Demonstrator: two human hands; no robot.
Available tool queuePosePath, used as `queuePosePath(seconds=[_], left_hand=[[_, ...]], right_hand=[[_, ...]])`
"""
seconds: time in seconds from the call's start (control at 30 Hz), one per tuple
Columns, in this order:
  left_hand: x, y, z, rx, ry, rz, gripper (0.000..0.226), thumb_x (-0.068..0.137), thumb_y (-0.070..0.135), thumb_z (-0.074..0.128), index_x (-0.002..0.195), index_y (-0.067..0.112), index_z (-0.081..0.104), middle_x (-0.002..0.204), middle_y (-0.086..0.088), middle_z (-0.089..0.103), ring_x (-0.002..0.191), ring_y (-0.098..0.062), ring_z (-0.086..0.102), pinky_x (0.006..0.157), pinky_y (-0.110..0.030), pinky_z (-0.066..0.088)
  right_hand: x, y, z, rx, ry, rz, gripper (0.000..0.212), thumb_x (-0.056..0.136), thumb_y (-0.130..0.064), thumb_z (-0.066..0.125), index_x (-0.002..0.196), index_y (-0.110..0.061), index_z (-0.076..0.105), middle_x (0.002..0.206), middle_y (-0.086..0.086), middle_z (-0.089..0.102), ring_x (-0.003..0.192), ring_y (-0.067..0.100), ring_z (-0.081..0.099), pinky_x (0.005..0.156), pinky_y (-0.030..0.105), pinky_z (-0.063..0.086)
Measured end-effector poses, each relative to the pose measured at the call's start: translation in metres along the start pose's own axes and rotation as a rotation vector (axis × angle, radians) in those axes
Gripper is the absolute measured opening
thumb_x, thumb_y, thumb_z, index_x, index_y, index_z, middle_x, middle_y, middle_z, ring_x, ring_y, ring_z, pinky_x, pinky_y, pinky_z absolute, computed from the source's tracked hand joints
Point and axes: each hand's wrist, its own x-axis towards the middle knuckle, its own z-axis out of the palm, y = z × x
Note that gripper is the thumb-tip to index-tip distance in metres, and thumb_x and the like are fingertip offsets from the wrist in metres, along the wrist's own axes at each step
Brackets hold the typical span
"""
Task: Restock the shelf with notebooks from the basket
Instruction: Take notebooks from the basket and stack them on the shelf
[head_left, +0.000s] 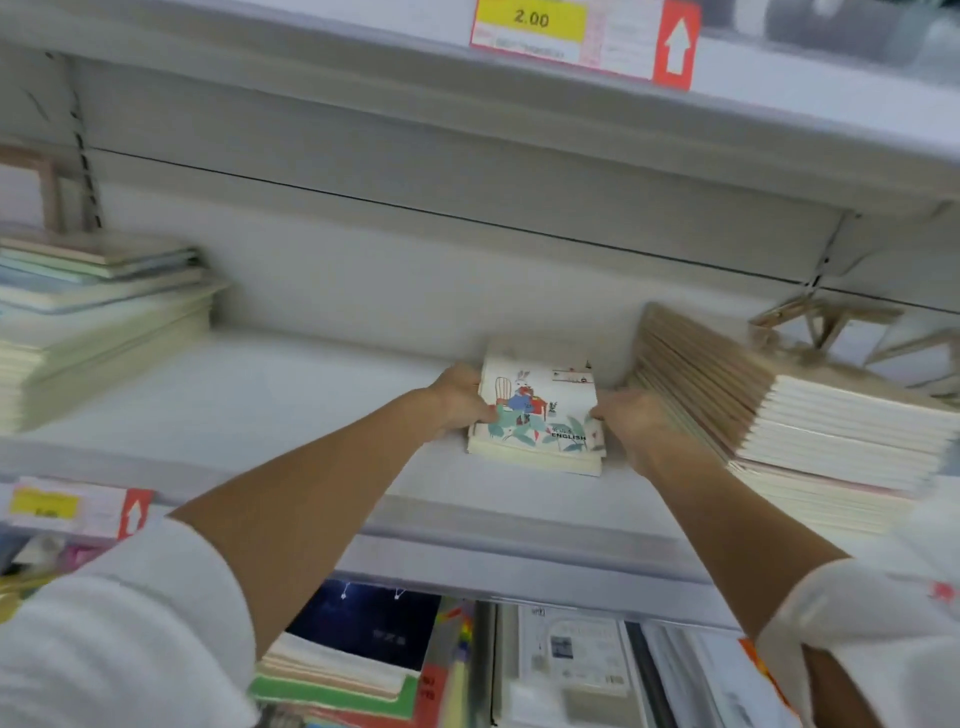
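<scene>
At the left of the frame a pile of pale notebooks (98, 322) lay on the white shelf (260, 395). Right of centre, the left hand (457, 400) held the left edge of a small stack of notebooks (540, 415) with a rabbit on its top cover, its grip closed round that edge. The stack sat flat on the shelf. The right hand (631, 421) held the stack's right edge in its grip. Just beside it, at the right, slanted a tall pile of brown-covered notebooks (779, 405).
</scene>
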Motion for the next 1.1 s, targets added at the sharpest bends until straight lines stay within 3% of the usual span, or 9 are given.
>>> queuePosePath(seconds=[0.13,0.2,0.3,0.37,0.43,0.5,0.67,0.87,1.1], left_hand=[[-0.001,-0.004,-0.002,0.019,0.040,0.013,0.072,0.083,0.007,0.073,0.146,0.013,0.037,0.147,-0.007,0.042,0.132,-0.022,0.045,0.101,-0.023,0.037],[-0.005,-0.006,-0.006,0.027,0.090,0.039,0.088,0.078,0.022,0.080,0.149,0.019,0.028,0.151,-0.006,0.037,0.135,-0.021,0.041,0.105,-0.026,0.036],[-0.016,-0.008,-0.014,0.051,-0.075,0.020,0.087,0.075,0.026,0.082,0.146,0.017,0.032,0.142,0.000,0.049,0.112,-0.010,0.054,0.083,-0.012,0.044],[-0.021,-0.013,-0.016,0.178,-0.165,0.046,0.095,0.071,0.019,0.085,0.149,0.014,0.030,0.143,0.002,0.048,0.116,-0.007,0.052,0.090,-0.011,0.041],[-0.021,-0.016,-0.015,0.229,-0.154,0.072,0.102,0.067,0.015,0.087,0.150,0.013,0.028,0.148,0.000,0.043,0.130,-0.011,0.045,0.105,-0.020,0.036],[-0.015,-0.019,-0.010,0.174,-0.072,0.090,0.095,0.067,0.010,0.087,0.147,0.012,0.035,0.143,-0.006,0.048,0.123,-0.017,0.051,0.102,-0.026,0.043],[0.000,-0.024,0.002,0.105,0.117,0.130,0.070,0.064,0.008,0.088,0.126,0.009,0.058,0.123,-0.011,0.064,0.107,-0.023,0.063,0.090,-0.028,0.052],[0.001,-0.022,-0.003,0.148,0.169,0.119,0.060,0.058,0.012,0.092,0.111,0.013,0.065,0.107,-0.008,0.070,0.093,-0.019,0.070,0.087,-0.034,0.057],[-0.003,-0.018,0.002,0.049,0.048,0.051,0.075,0.074,-0.006,0.076,0.140,0.006,0.042,0.129,-0.015,0.059,0.113,-0.027,0.062,0.098,-0.040,0.050]], right_hand=[[0.015,0.011,0.003,-0.132,-0.102,-0.032,0.027,0.083,-0.001,0.063,0.062,-0.013,0.049,0.066,0.011,0.051,0.058,0.022,0.047,0.055,0.029,0.034],[0.009,0.013,-0.002,-0.182,-0.177,-0.082,0.019,0.083,-0.012,0.069,0.081,-0.019,0.051,0.079,0.008,0.053,0.069,0.021,0.051,0.059,0.028,0.034],[-0.007,0.016,-0.020,-0.312,-0.391,-0.141,0.069,0.075,-0.037,0.080,0.131,-0.034,0.040,0.120,-0.001,0.055,0.109,0.016,0.054,0.089,0.027,0.038],[-0.014,0.019,-0.026,-0.464,-0.479,-0.194,0.088,0.071,-0.037,0.082,0.144,-0.032,0.033,0.124,-0.007,0.047,0.113,0.012,0.049,0.092,0.021,0.036],[-0.012,0.024,-0.029,-0.524,-0.446,-0.241,0.085,0.072,-0.030,0.084,0.143,-0.023,0.039,0.120,-0.008,0.049,0.106,0.008,0.049,0.077,0.011,0.038],[-0.008,0.028,-0.028,-0.480,-0.346,-0.288,0.073,0.073,-0.025,0.084,0.137,-0.017,0.049,0.123,-0.003,0.055,0.104,0.008,0.051,0.069,0.007,0.037],[-0.001,0.033,-0.023,-0.374,-0.270,-0.311,0.061,0.080,-0.017,0.078,0.135,-0.009,0.053,0.133,0.003,0.057,0.110,0.009,0.053,0.085,0.016,0.037],[-0.001,0.029,-0.022,-0.384,-0.290,-0.328,0.051,0.084,-0.009,0.072,0.132,-0.004,0.054,0.115,0.001,0.061,0.118,0.016,0.057,0.090,0.018,0.043],[0.002,0.030,-0.018,-0.584,-0.269,-0.335,0.057,0.086,-0.025,0.071,0.137,-0.013,0.048,0.136,0.005,0.055,0.117,0.019,0.055,0.102,0.032,0.043]])
